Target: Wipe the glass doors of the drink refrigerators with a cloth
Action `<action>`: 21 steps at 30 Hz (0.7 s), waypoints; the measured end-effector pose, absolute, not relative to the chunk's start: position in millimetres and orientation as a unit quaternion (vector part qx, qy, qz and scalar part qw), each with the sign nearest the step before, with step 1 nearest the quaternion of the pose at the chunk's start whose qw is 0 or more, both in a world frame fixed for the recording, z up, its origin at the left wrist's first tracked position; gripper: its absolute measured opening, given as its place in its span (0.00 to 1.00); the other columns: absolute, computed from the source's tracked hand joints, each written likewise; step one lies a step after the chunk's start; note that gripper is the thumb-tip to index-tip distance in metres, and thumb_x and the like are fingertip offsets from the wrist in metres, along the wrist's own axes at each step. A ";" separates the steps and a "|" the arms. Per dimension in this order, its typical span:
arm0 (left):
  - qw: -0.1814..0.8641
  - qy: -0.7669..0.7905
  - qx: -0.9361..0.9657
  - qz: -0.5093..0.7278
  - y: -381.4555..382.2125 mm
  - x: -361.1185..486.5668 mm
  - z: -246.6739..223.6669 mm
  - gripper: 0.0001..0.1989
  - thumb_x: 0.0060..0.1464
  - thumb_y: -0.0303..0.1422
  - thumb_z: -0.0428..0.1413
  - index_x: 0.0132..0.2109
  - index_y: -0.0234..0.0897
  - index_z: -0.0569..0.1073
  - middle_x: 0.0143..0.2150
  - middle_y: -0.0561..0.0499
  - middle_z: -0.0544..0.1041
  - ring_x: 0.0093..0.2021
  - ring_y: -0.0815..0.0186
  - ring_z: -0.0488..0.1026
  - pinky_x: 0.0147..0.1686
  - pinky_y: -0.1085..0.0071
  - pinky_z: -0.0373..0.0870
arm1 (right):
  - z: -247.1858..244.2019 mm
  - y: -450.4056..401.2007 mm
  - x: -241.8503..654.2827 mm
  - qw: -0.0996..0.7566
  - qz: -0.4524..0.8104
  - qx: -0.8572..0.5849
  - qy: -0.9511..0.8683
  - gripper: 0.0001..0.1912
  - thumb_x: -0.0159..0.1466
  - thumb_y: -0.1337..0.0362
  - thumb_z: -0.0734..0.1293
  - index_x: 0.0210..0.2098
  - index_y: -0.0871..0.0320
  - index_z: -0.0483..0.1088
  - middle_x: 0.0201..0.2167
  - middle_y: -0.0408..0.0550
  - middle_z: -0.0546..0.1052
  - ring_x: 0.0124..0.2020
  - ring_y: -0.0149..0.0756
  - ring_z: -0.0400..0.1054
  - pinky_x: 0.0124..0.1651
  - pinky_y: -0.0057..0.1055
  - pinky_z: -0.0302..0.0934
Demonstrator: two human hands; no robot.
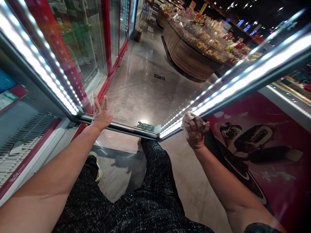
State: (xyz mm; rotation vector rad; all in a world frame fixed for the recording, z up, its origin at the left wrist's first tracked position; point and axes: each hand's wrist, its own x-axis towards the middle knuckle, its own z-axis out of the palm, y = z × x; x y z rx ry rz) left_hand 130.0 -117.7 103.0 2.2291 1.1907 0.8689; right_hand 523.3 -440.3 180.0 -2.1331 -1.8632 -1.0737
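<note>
An open glass cooler door [126, 129] with bright LED strips along its sides stands before me, its lower edge above my legs. My left hand [100, 114] is at the left part of that edge, fingers spread against or just over the glass, holding nothing. A crumpled white cloth [189, 115] sits in the fingers of my right hand [196, 129], at the lit frame on the right side. A green and white sticker [148, 127] shows low on the pane.
At left are a wire shelf [29, 136] inside the cooler and red-framed cabinets [107, 42]. Beyond the glass stands a wooden display [187, 51] heaped with bagged goods. A red freezer panel [262, 142] with ice-cream pictures is close at right.
</note>
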 end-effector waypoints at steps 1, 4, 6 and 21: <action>0.238 0.428 0.815 0.309 -122.9 132.0 102.9 0.52 0.48 0.33 0.60 0.77 0.37 0.46 0.78 0.42 0.19 0.76 0.40 0.21 0.73 0.40 0.36 | 166.8 -441.9 521.8 0.047 -0.342 -0.697 -0.628 0.26 0.70 0.70 0.58 0.64 0.49 0.69 0.63 0.51 0.75 0.73 0.46 0.54 0.74 0.59 0.22; 0.255 0.398 0.834 0.285 -141.5 139.5 102.7 0.49 0.47 0.32 0.60 0.75 0.39 0.53 0.79 0.43 0.24 0.77 0.40 0.24 0.73 0.42 0.37 | 111.4 -445.3 512.9 0.030 -0.281 -0.678 -0.678 0.27 0.68 0.73 0.57 0.62 0.51 0.70 0.61 0.50 0.76 0.73 0.39 0.54 0.75 0.51 0.17; 0.264 0.386 0.839 0.279 -152.8 145.9 103.9 0.48 0.47 0.31 0.60 0.75 0.41 0.53 0.80 0.44 0.28 0.77 0.42 0.25 0.74 0.44 0.39 | 77.1 -445.4 506.7 0.043 -0.242 -0.662 -0.708 0.26 0.66 0.74 0.57 0.57 0.49 0.73 0.58 0.47 0.79 0.73 0.35 0.54 0.76 0.48 0.16; 0.305 0.388 0.816 0.302 -174.7 192.1 114.8 0.52 0.47 0.27 0.61 0.76 0.41 0.48 0.77 0.43 0.16 0.75 0.45 0.20 0.73 0.47 0.43 | 122.6 -456.2 512.2 0.070 -0.297 -0.667 -0.679 0.29 0.65 0.75 0.57 0.58 0.43 0.72 0.59 0.44 0.79 0.72 0.36 0.56 0.77 0.49 0.21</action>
